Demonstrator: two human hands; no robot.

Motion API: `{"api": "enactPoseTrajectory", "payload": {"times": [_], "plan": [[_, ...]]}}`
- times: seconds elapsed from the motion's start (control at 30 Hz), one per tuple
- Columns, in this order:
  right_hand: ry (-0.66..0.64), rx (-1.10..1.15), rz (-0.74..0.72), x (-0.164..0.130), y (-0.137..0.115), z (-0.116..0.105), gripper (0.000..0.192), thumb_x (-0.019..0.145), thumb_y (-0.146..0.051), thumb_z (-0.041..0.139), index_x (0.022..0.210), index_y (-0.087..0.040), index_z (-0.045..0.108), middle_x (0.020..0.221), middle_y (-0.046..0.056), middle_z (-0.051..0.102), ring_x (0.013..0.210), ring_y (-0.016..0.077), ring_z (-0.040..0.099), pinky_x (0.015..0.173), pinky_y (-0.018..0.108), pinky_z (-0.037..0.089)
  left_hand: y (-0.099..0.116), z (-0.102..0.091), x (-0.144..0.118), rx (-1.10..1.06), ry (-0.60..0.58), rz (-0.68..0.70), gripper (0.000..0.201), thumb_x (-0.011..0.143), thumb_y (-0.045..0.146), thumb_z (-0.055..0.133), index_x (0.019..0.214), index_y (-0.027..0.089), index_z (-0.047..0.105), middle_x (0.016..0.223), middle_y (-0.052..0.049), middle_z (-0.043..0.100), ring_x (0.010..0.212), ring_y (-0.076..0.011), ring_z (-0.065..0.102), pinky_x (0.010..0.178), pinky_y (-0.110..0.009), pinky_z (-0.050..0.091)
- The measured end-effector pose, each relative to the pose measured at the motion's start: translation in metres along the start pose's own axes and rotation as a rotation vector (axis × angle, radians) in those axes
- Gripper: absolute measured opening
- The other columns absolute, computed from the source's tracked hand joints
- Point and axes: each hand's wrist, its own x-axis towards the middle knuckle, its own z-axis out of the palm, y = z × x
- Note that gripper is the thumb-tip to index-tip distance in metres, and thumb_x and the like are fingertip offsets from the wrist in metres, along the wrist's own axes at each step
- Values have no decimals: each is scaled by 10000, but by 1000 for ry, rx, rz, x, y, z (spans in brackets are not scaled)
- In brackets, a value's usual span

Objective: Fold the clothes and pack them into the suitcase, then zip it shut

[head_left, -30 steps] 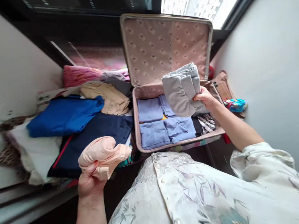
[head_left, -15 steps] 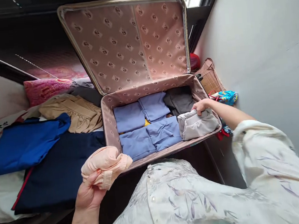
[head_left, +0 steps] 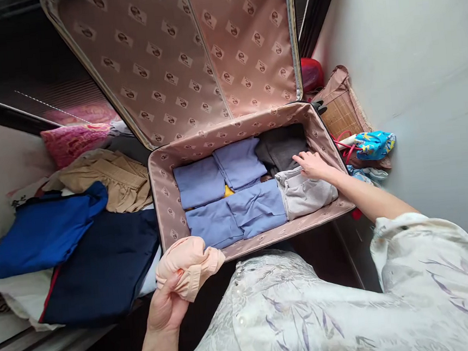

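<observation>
A folded peach garment (head_left: 189, 264) with a gathered band is gripped in my left hand (head_left: 169, 304), held over the near left rim of the open suitcase (head_left: 166, 203). My right hand (head_left: 314, 165) is inside the case, fingers stretched out where a folded light grey garment (head_left: 307, 193) meets a dark grey one (head_left: 280, 147). The light grey garment lies in the near right corner, the dark one behind it. Several folded blue-purple garments (head_left: 257, 209) fill the left and middle. A bit of yellow cloth (head_left: 228, 191) shows between them.
Left of the case lie a bright blue garment (head_left: 46, 230), a navy one (head_left: 102, 263) and a tan one (head_left: 119, 177). The raised lid (head_left: 190, 53) stands behind. A brown bag (head_left: 344, 103) and a blue patterned cloth bundle (head_left: 376, 145) sit against the right wall (head_left: 417, 66).
My right hand has let go of the light grey garment, which now lies flatter in the corner. My left hand has shifted right with the peach garment. The view has tilted downward.
</observation>
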Motion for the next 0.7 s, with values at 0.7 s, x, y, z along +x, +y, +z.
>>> {"api": "enactPoseTrajectory", "payload": {"times": [0.7], "plan": [[1, 620, -223, -52, -114, 75, 1016, 825, -578, 740, 1666, -252, 272, 1714, 190, 233, 1573, 432, 203, 1217, 641, 262, -44, 106, 32, 289, -117, -130, 345, 587, 249, 894, 877, 116, 761, 728, -64, 739, 739, -239, 729, 734, -339, 596]]}}
